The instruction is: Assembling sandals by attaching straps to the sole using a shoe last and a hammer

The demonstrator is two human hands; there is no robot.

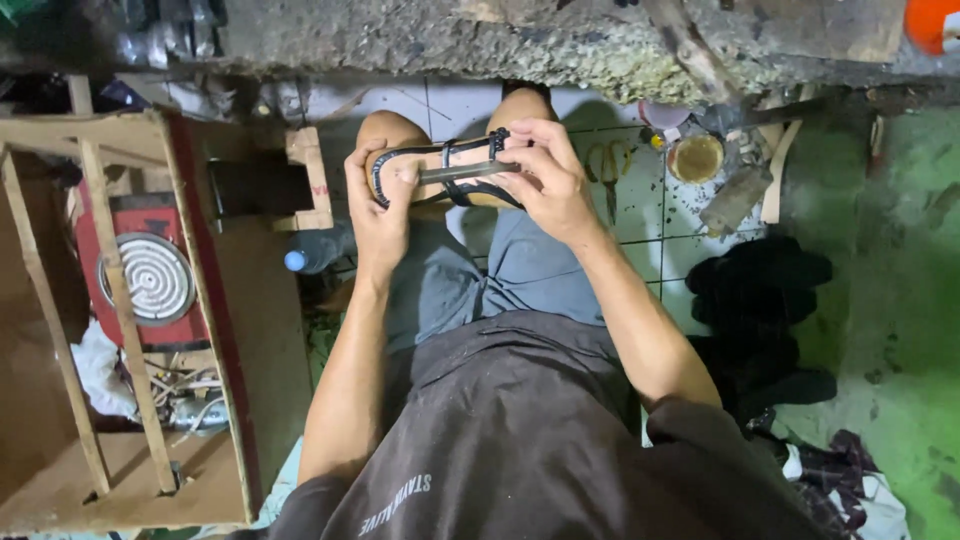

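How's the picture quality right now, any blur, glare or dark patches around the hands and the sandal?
Head view: the left hand and right hand holding the sandal are evenly lit and fairly sharp, with no glare. Head view: the upper left corner and the black pile at right sink into shadow without detail. Head view: the edges bow slightly from the wide lens; the wooden frame looks soft.

We have a single view, from a camera worn on the head, and it looks almost straight down along our own torso and lap. Our dark brown shirt fills the bottom edge, our forearms run up the middle, and our left hand (378, 205) and right hand (545, 175) sit close below the lens, just above centre. The rough grey concrete ledge (560, 45) crosses the top. The open wooden crate frame (120, 310) bounds the left side.
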